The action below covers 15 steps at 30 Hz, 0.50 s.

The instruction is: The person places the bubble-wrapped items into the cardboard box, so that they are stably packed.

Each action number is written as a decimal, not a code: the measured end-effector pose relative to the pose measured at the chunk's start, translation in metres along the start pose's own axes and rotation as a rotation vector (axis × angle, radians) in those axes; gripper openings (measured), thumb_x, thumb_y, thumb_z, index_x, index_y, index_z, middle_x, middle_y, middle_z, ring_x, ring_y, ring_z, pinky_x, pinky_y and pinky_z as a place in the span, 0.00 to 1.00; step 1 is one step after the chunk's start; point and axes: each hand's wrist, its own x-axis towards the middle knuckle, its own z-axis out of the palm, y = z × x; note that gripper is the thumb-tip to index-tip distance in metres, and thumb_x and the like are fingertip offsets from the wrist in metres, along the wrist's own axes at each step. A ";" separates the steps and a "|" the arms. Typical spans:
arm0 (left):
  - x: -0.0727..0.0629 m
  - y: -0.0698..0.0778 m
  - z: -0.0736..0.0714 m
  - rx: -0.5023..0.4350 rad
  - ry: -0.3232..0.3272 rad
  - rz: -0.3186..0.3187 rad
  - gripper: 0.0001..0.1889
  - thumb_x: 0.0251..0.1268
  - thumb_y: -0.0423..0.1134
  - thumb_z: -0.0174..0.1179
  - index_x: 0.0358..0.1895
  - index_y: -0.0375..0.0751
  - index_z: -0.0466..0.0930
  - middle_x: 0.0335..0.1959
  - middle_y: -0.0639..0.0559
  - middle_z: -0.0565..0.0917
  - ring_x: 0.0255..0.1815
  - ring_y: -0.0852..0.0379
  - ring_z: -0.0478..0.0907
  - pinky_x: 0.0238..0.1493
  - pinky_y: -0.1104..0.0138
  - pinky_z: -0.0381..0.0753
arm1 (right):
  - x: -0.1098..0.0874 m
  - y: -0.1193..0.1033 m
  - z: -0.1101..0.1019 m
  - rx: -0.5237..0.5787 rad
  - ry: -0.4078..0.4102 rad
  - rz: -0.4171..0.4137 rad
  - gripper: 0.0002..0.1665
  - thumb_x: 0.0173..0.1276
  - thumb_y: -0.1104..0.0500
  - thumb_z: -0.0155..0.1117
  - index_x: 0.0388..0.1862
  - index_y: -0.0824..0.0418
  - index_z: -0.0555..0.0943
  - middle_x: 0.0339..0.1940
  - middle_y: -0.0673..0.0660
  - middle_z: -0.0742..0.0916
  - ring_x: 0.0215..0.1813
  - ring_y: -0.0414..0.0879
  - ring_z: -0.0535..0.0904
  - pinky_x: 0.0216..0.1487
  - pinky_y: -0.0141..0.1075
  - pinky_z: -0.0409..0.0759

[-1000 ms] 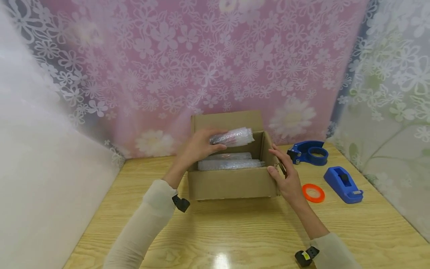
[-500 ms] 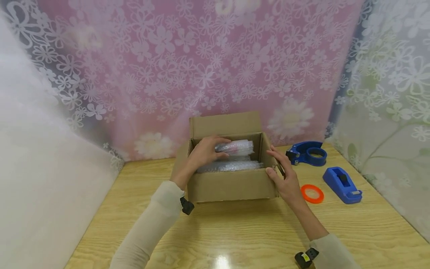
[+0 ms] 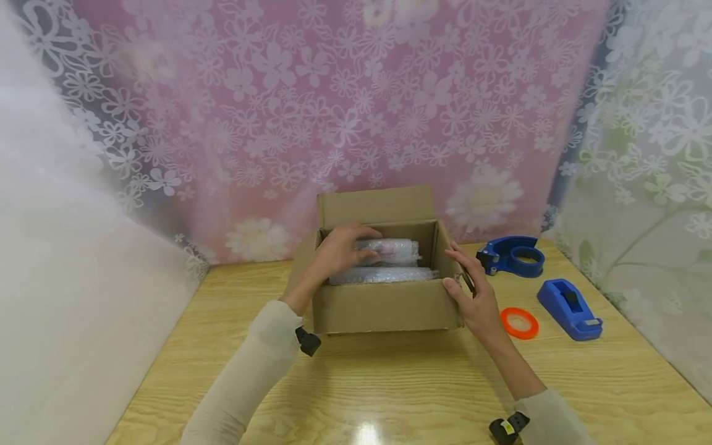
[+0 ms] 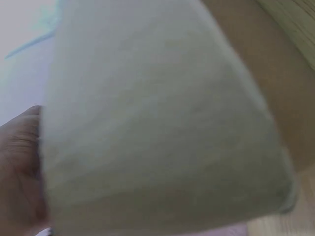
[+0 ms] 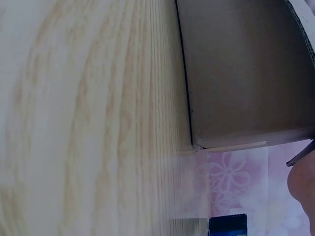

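An opened cardboard box (image 3: 387, 309) stands on the table in the head view, its back flap raised. Inside lie clear bubble-wrapped bundles: one with a pinkish tint (image 3: 397, 252) behind, another bubble-wrapped bundle (image 3: 384, 275) along the front wall. My left hand (image 3: 339, 252) reaches in over the left side, thumb and fingers spread loosely at the rear bundle's left end; part of that end is hidden. My right hand (image 3: 475, 296) grips the box's right side at the front corner. A sleeve (image 4: 162, 118) fills most of the left wrist view, with only some of the hand showing.
To the right of the box lie a blue packing tape dispenser (image 3: 514, 256), a blue desktop tape dispenser (image 3: 570, 309) and an orange tape ring (image 3: 520, 323). A pink flowered curtain (image 3: 334, 111) hangs close behind the box.
My left hand has lowered the pink-tinted bundle into the box, behind the front one, and its fingers have loosened from it. The right hand has stayed at the box's side.
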 end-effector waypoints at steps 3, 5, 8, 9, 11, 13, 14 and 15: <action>-0.007 0.003 -0.011 -0.044 0.045 0.026 0.21 0.67 0.37 0.72 0.63 0.43 0.85 0.63 0.49 0.85 0.66 0.48 0.80 0.68 0.54 0.78 | 0.002 -0.012 0.001 -0.003 -0.004 0.005 0.30 0.78 0.69 0.59 0.77 0.64 0.69 0.83 0.59 0.64 0.83 0.43 0.57 0.78 0.32 0.58; -0.015 0.005 -0.018 -0.066 0.076 0.049 0.21 0.68 0.38 0.72 0.63 0.45 0.85 0.64 0.50 0.84 0.67 0.49 0.79 0.69 0.54 0.77 | 0.003 -0.011 0.000 -0.011 -0.009 0.009 0.31 0.78 0.69 0.59 0.78 0.63 0.69 0.84 0.57 0.64 0.83 0.42 0.57 0.79 0.34 0.58; -0.031 0.012 -0.028 -0.093 0.123 0.066 0.21 0.68 0.40 0.71 0.64 0.47 0.84 0.64 0.51 0.84 0.68 0.51 0.78 0.69 0.55 0.76 | 0.004 -0.002 -0.003 -0.039 -0.025 0.001 0.32 0.78 0.68 0.61 0.79 0.59 0.70 0.84 0.54 0.65 0.83 0.40 0.58 0.77 0.28 0.59; -0.036 0.015 -0.031 -0.100 0.139 0.071 0.21 0.69 0.41 0.71 0.64 0.48 0.84 0.64 0.51 0.84 0.68 0.51 0.78 0.69 0.55 0.76 | 0.005 0.000 -0.006 -0.057 -0.033 0.007 0.33 0.78 0.67 0.62 0.79 0.57 0.70 0.84 0.52 0.65 0.82 0.41 0.57 0.77 0.27 0.59; -0.047 0.024 -0.035 -0.113 0.169 0.082 0.20 0.70 0.42 0.70 0.64 0.47 0.85 0.63 0.52 0.84 0.67 0.52 0.78 0.69 0.55 0.76 | 0.006 -0.002 -0.014 -0.111 -0.059 0.018 0.33 0.78 0.65 0.63 0.79 0.55 0.70 0.84 0.51 0.65 0.83 0.43 0.57 0.73 0.22 0.60; -0.058 0.031 -0.039 -0.115 0.192 0.088 0.18 0.73 0.43 0.68 0.63 0.48 0.85 0.62 0.53 0.85 0.66 0.53 0.78 0.68 0.55 0.76 | 0.008 -0.004 -0.024 -0.154 -0.099 0.022 0.34 0.77 0.63 0.64 0.80 0.52 0.70 0.84 0.49 0.65 0.84 0.48 0.55 0.78 0.33 0.61; -0.064 0.034 -0.040 -0.123 0.202 0.090 0.18 0.73 0.43 0.67 0.63 0.48 0.85 0.61 0.53 0.85 0.65 0.53 0.78 0.68 0.55 0.76 | 0.010 -0.008 -0.028 -0.173 -0.125 0.028 0.34 0.77 0.62 0.65 0.80 0.52 0.70 0.84 0.49 0.65 0.84 0.52 0.54 0.79 0.40 0.61; -0.070 0.037 -0.042 -0.131 0.206 0.093 0.17 0.74 0.43 0.66 0.63 0.48 0.85 0.60 0.53 0.85 0.65 0.53 0.78 0.67 0.54 0.77 | 0.011 -0.012 -0.033 -0.194 -0.149 0.033 0.35 0.77 0.61 0.65 0.80 0.51 0.70 0.84 0.49 0.64 0.84 0.54 0.53 0.79 0.48 0.60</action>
